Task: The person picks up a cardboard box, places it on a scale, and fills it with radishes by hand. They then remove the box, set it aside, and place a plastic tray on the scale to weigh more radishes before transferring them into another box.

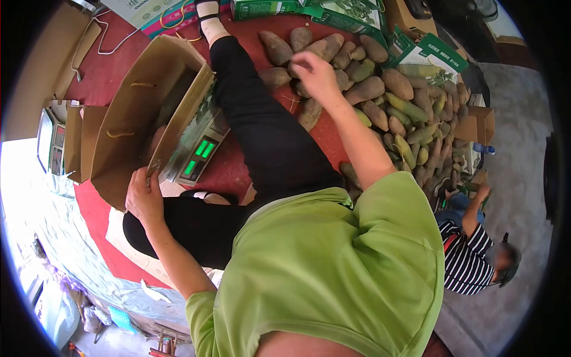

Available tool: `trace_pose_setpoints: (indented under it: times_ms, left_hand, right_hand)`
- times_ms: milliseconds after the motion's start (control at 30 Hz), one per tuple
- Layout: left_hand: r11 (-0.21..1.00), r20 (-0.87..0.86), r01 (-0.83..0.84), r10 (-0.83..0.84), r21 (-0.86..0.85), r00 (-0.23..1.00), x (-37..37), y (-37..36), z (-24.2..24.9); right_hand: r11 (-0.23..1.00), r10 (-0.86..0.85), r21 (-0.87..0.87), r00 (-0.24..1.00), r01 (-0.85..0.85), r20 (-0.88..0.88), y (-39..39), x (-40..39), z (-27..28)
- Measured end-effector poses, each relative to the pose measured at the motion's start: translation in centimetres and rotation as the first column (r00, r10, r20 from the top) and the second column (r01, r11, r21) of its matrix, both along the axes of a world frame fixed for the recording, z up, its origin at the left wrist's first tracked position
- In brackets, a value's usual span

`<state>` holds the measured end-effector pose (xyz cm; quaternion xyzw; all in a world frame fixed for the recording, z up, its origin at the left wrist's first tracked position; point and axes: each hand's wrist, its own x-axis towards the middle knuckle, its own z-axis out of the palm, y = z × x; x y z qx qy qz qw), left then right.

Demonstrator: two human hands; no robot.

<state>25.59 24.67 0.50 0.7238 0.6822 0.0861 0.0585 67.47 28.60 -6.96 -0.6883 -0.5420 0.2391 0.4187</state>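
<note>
My left hand is closed on the near edge of a tall open cardboard box, which stands on a scale with lit green digits. Some dark tubers lie inside the box, partly in shadow. My right hand reaches over the pile of brown and green tubers, its fingers bent close to a few of them at the pile's left side. Whether those fingers touch or grip a tuber is too unclear to tell.
Green printed boxes line the far edge of the red floor covering. My legs in black trousers stretch between the box and the pile. A person in a striped shirt sits at the right. A second display stands far left.
</note>
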Motion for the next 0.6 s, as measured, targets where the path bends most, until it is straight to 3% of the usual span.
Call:
trace_pose_setpoints:
  times_ms: [67,100,167,267,333,433,600]
  left_hand:
    - [1.0,-0.003,0.001,-0.001,-0.003,1.0,-0.1,0.1,-0.2]
    - [1.0,-0.005,-0.004,0.004,-0.004,1.0,-0.1,0.1,-0.2]
    - [1.0,-0.011,-0.001,0.001,-0.003,1.0,0.0,0.1,-0.2]
    - [1.0,-0.035,0.001,-0.001,0.01,0.999,0.0,0.1,-0.4]
    - [1.0,-0.056,0.005,-0.003,0.021,0.998,-0.1,0.1,-0.6]
    - [0.999,-0.075,0.012,-0.01,0.03,0.997,-0.1,0.1,-0.6]
    - [0.998,-0.062,0.024,-0.02,0.053,0.998,0.0,0.1,-0.8]
  right_hand:
    - [0.966,-0.123,-0.226,0.992,0.124,0.016,-3.0,4.0,-3.4]
    - [0.968,-0.135,-0.217,0.991,0.129,-0.014,-4.6,6.2,-6.8]
    - [0.913,-0.138,-0.362,0.977,0.189,0.162,-7.8,8.0,-9.3]
    - [0.847,-0.169,-0.47,0.963,0.25,0.21,-11.8,9.5,-13.8]
    - [0.677,-0.186,-0.668,0.95,0.31,0.252,-13.7,10.1,-17.2]
    - [0.666,-0.207,-0.647,0.926,0.37,0.316,-15.1,9.5,-19.7]
    - [0.648,-0.202,-0.685,0.942,0.333,0.266,-13.6,8.8,-20.3]
